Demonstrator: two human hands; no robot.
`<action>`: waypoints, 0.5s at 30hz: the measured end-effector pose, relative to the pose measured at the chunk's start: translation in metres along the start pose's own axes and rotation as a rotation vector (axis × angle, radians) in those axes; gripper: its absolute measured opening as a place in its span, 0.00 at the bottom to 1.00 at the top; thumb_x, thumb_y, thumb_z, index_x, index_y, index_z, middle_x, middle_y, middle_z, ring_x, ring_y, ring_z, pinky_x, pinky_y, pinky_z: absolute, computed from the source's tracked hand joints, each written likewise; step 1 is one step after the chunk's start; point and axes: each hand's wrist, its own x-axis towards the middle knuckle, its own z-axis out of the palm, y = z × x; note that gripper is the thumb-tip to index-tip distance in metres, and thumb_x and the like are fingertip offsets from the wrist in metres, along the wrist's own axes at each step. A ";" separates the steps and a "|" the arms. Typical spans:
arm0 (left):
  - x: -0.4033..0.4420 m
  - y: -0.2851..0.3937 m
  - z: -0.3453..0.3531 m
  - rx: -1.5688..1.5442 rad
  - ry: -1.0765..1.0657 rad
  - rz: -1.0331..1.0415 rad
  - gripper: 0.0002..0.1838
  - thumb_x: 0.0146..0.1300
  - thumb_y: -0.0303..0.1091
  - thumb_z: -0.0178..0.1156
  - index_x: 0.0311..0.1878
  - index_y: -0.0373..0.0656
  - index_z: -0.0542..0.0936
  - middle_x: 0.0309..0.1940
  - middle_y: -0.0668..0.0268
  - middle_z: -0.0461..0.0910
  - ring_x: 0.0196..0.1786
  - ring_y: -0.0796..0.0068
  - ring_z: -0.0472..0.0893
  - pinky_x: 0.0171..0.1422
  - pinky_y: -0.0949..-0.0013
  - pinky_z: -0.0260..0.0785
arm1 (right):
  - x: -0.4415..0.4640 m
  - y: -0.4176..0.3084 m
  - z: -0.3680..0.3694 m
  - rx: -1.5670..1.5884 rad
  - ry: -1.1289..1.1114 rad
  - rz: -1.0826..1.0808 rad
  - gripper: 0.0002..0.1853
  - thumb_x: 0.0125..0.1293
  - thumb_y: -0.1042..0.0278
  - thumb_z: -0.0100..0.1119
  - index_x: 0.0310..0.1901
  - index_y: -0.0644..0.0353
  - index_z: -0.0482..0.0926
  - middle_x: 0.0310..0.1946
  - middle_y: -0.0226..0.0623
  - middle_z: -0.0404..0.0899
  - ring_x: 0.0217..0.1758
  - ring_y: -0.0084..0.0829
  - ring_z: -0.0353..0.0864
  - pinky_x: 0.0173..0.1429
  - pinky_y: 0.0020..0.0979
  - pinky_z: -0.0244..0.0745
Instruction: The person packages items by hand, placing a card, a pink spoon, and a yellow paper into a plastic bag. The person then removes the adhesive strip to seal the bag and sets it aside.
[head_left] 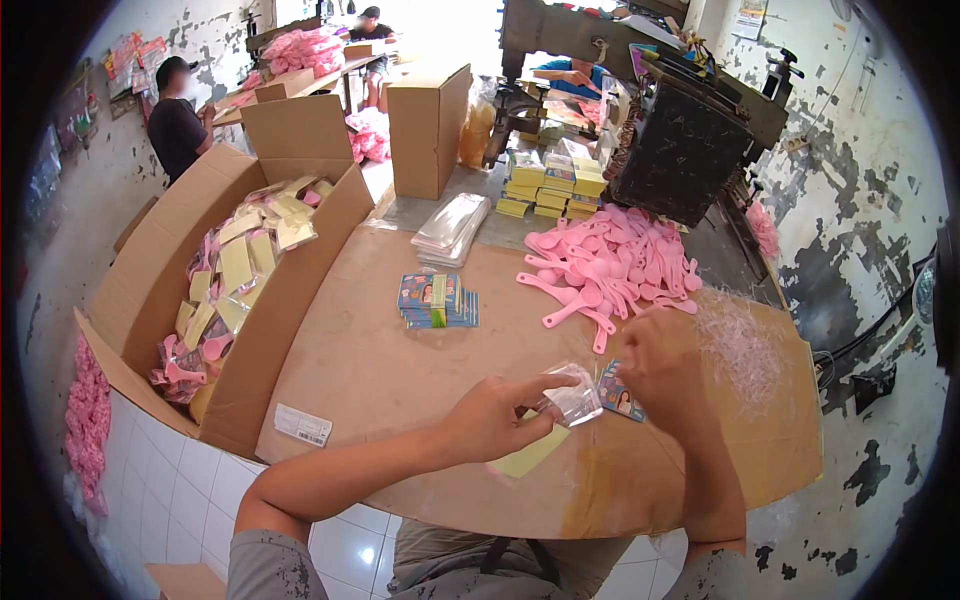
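My left hand [505,412] pinches a small clear plastic bag [577,396] near the table's front edge. Just under it lies a yellow card [530,455]. Right of the bag, a blue printed card [620,393] rests on the cardboard-covered table [400,385]. My right hand [660,362] is closed above and beside that card, its fingers curled; what they hold, if anything, is hidden. Behind my right hand spreads a heap of pink scoops [615,262]. A banded stack of printed cards [438,301] sits at the table's middle, with a stack of clear bags [452,228] behind it.
An open carton [290,300] of packed bags stands at the left. Card stacks [552,180], an upright box [425,135] and a black machine [680,140] are at the back. Plastic shreds [745,350] lie right. A person [178,125] stands back left; others are farther back.
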 end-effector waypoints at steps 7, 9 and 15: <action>0.003 -0.004 0.004 -0.511 0.051 -0.197 0.27 0.79 0.28 0.56 0.78 0.39 0.66 0.51 0.58 0.90 0.46 0.86 0.84 0.53 0.74 0.78 | -0.073 0.150 -0.094 0.710 -0.105 0.482 0.06 0.72 0.77 0.54 0.49 0.63 0.76 0.40 0.35 0.79 0.42 0.27 0.79 0.45 0.30 0.74; 0.007 -0.003 0.001 -0.536 0.069 -0.184 0.27 0.80 0.28 0.56 0.78 0.36 0.65 0.51 0.57 0.90 0.49 0.84 0.84 0.56 0.73 0.77 | -0.096 0.201 -0.084 0.241 0.078 0.477 0.13 0.69 0.81 0.53 0.54 0.65 0.77 0.49 0.40 0.81 0.54 0.36 0.82 0.59 0.38 0.76; 0.012 -0.009 0.004 -0.633 0.105 -0.160 0.27 0.80 0.28 0.55 0.78 0.35 0.64 0.53 0.56 0.89 0.54 0.82 0.84 0.61 0.72 0.77 | -0.121 0.194 -0.079 -0.498 0.088 0.511 0.21 0.63 0.87 0.51 0.56 0.65 0.80 0.62 0.45 0.79 0.71 0.46 0.76 0.76 0.47 0.68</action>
